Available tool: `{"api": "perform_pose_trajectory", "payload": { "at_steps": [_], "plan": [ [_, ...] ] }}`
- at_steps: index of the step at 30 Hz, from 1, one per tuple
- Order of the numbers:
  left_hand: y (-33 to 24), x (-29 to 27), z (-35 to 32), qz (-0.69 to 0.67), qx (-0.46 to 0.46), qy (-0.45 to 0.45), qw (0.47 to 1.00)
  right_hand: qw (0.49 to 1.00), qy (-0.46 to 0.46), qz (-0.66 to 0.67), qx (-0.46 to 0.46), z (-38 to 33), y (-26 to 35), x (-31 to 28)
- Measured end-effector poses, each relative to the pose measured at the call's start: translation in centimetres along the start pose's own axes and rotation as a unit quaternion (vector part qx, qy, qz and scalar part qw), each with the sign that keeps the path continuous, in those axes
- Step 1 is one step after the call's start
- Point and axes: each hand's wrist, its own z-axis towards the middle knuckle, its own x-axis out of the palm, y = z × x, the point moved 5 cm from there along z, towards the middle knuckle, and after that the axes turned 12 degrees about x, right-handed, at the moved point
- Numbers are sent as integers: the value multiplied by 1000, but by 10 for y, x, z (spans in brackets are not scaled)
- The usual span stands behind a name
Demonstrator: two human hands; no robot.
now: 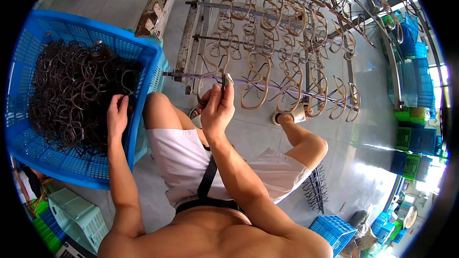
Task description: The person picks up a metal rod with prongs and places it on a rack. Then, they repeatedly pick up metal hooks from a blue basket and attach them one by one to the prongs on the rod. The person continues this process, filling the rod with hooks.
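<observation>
My right hand (pixel 217 112) is raised, fingers closed round the side of a brown eyeglass frame (pixel 213 50), at the left end of the nearest rack rod (pixel 275 87). What look like finger coverings show pale on a fingertip. Along that same rod hang several more brown eyeglass frames (pixel 256 80), lens openings one above the other. My left hand (pixel 117 117) is at the right side of a heap of dark eyeglass frames (pixel 71 86) inside a blue plastic crate (pixel 91 24). Its fingers are bent together against the heap; what they grip is hidden.
Behind the near rod, more rods of hanging frames fill a metal rack (pixel 205 19), with a worn wooden beam (pixel 162 5) beside it. Below right, a dark bristled rod (pixel 315 188) lies on the floor near a small blue crate (pixel 334 231). Stacked crates (pixel 413 138) line the right.
</observation>
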Motion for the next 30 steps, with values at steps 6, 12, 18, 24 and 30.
{"api": "perform_pose_trajectory", "payload": {
  "at_steps": [6,12,18,24,30],
  "plan": [
    [-8,-1,-2,13,-5,-23,1000,997,19,-64,-43,-4,6,8],
    [-5,0,-1,-9,-14,-21,1000,992,23,-109,-67,-4,1,16],
    [3,2,-2,-9,11,-36,999,989,3,-145,-32,-4,11,13],
    [-1,2,-2,-10,13,-45,999,986,35,-160,-29,-2,8,9],
    [2,0,-3,4,21,-53,998,988,15,-144,-45,-3,6,11]
  ]
}}
